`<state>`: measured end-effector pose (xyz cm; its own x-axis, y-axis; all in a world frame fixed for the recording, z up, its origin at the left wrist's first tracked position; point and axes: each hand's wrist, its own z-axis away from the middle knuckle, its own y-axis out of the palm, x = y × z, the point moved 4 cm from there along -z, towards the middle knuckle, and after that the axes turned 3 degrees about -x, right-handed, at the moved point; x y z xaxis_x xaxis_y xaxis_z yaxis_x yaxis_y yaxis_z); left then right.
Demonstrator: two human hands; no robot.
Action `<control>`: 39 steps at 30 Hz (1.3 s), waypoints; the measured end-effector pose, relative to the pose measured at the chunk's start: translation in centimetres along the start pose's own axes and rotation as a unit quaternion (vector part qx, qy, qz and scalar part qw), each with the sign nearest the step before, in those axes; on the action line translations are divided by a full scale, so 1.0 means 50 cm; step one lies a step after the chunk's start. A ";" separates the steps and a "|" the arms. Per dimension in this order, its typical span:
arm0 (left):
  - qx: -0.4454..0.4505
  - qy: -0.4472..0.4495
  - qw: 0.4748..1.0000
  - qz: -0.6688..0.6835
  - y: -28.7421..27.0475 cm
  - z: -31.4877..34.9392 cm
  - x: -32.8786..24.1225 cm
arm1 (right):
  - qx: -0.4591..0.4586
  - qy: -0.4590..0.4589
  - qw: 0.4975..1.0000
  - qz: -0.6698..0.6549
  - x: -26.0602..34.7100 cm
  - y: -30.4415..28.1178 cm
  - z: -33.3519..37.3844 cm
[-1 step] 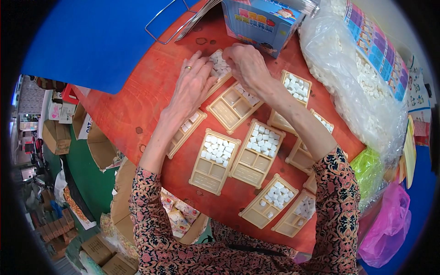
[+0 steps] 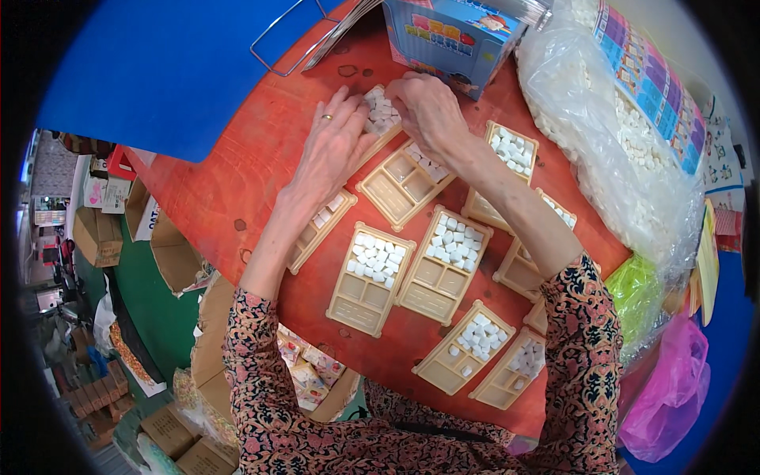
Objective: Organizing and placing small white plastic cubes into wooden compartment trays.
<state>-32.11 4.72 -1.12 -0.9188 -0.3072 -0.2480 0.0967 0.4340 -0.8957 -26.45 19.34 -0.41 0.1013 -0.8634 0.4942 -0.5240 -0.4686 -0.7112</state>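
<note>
At the far side of the red table, my left hand (image 2: 334, 141) lies with its fingers stretched along the left of a beige compartment tray (image 2: 383, 148) piled with small white marshmallow-like pieces (image 2: 382, 111). My right hand (image 2: 431, 117) is at the right of the same pile, fingers curled in; what its fingertips hold, if anything, is hidden. Just nearer stands another beige tray (image 2: 388, 192), white pieces in its far compartment, partly under my right wrist. A further tray (image 2: 323, 229) of white pieces is half covered by my left forearm.
Several more beige trays with white pieces, one of them a tray (image 2: 427, 297), lie nearer me. A large clear bag (image 2: 586, 150) of white pieces stands at the right, near a blue box (image 2: 443, 43). A pink plastic bag (image 2: 669, 388) hangs at the right edge.
My right hand has shifted very slightly away from me at the pile. My left hand and the trays are nearly unchanged.
</note>
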 end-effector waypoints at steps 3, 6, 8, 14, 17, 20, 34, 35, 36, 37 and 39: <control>0.041 -0.010 0.998 -0.036 0.010 -0.002 -0.017 | 0.053 -0.016 0.998 0.035 -0.004 0.011 0.005; 0.091 0.003 0.993 -0.070 0.026 0.002 -0.011 | 0.090 -0.108 0.981 0.137 0.001 0.038 0.031; 0.100 0.004 0.992 -0.079 0.025 0.003 -0.014 | 0.076 -0.118 0.980 0.144 0.004 0.039 0.046; 0.130 -0.034 0.991 -0.030 0.011 -0.009 -0.023 | 0.088 -0.124 0.987 0.054 -0.038 0.000 0.031; 0.116 -0.031 0.993 0.004 0.007 -0.002 -0.022 | 0.143 -0.036 0.989 0.007 -0.010 -0.079 0.018; 0.130 -0.016 0.991 -0.002 0.013 -0.004 -0.036 | 0.120 -0.033 0.992 -0.022 -0.017 -0.158 0.046; 0.100 0.025 0.994 -0.034 0.017 -0.037 -0.106 | 0.186 0.086 0.974 0.093 -0.108 -0.277 0.179; 0.096 0.071 0.992 -0.037 0.022 -0.044 -0.131 | 0.184 0.086 0.975 0.093 -0.111 -0.273 0.185; 0.092 0.118 0.988 -0.040 0.027 -0.051 -0.158 | 0.167 0.091 0.978 0.087 -0.119 -0.265 0.194; 0.092 0.121 0.988 -0.040 0.035 -0.063 -0.181 | 0.150 0.097 0.980 0.082 -0.127 -0.262 0.201; 0.121 0.149 0.981 0.009 0.047 -0.078 -0.229 | 0.148 0.117 0.980 0.070 -0.127 -0.258 0.203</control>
<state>-22.86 12.56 1.07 -0.9836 -0.0247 -0.1789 0.1697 0.2128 -0.9622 -11.75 28.97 0.56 -0.1695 -0.8724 0.4585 -0.2472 -0.4127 -0.8767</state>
